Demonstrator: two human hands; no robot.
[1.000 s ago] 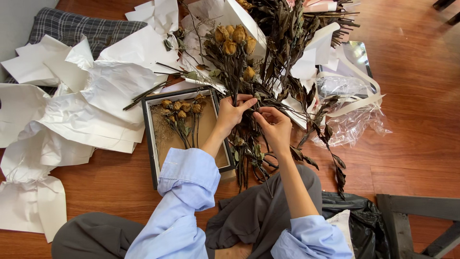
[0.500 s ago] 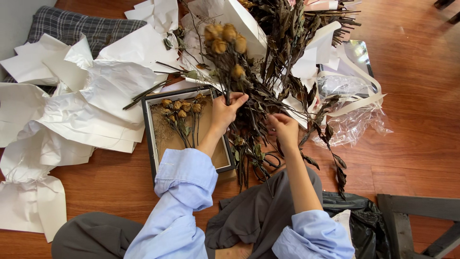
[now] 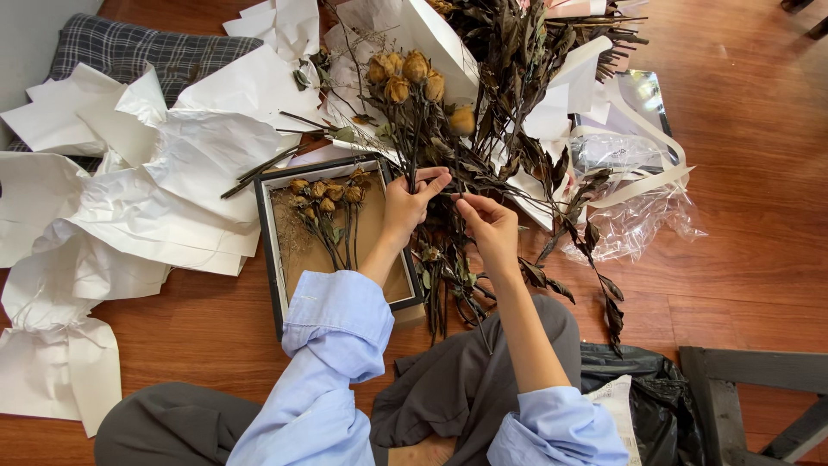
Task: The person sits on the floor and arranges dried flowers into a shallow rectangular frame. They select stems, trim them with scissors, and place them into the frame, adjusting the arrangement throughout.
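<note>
Crumpled white paper (image 3: 185,185) covers the wood floor (image 3: 742,216) at the left, beside a black-framed box (image 3: 274,259) holding a few small dried roses (image 3: 326,197). Just right of it, the left hand (image 3: 405,207) pinches the stems of a dried rose bunch (image 3: 414,73) — yellow heads pointing away. The right hand (image 3: 492,229) grips a dark stem (image 3: 483,177) in the same bunch. Further right lies clear plastic wrap (image 3: 638,224).

The dried stems (image 3: 535,34) and grey chair (image 3: 750,388) run off frame.
</note>
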